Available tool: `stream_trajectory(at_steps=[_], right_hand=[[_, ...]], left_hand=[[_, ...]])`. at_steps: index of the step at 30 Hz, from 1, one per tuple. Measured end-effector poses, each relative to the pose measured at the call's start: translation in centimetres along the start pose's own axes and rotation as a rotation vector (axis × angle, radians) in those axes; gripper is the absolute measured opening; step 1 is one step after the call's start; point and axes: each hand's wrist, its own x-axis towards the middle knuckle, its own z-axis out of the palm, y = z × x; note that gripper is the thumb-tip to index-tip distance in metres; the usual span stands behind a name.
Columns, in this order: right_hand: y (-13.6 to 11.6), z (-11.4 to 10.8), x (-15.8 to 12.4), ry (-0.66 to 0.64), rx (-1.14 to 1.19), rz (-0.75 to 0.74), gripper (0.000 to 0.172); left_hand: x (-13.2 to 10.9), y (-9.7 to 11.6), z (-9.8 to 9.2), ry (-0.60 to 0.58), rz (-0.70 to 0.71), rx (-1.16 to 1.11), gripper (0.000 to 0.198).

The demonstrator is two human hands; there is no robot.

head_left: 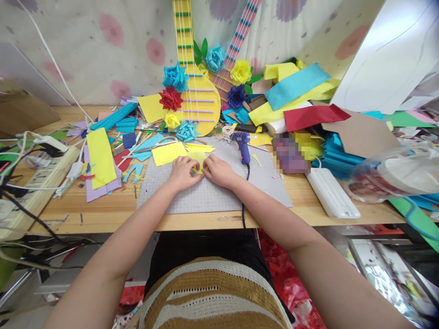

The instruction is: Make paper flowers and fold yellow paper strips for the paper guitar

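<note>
Over the grey cutting mat (219,196), my left hand (184,172) and my right hand (218,170) meet on a small piece of yellow paper (197,160). The fingers of both are closed on it, thumbs close together at its near edge. Just behind my left hand lies a flat yellow sheet (168,153), with thin folded yellow strips (199,148) beside it. Scissors (161,143) rest at the mat's back left. A blue glue gun (243,147) stands on the mat to the right of my right hand, its black cord running off the front edge.
A yellow paper guitar (202,103) with paper flowers leans at the back. Coloured paper (298,87) is heaped at the right, near a white power strip (332,194). Another power strip (37,192) with cables lies left. A yellow strip (101,157) sits on purple paper.
</note>
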Motion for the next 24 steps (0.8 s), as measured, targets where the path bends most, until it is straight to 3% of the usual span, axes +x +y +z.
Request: stream_trajectory(at_steps=[11, 24], right_hand=[[-0.16, 0.01, -0.11, -0.013, -0.101, -0.049, 0.026], [-0.15, 0.04, -0.25, 0.008, -0.109, -0.090, 0.028]], left_hand=[[0.18, 0.04, 0.10, -0.020, -0.054, -0.022, 0.011], [0.45, -0.04, -0.09, -0.038, -0.094, -0.033, 0.013]])
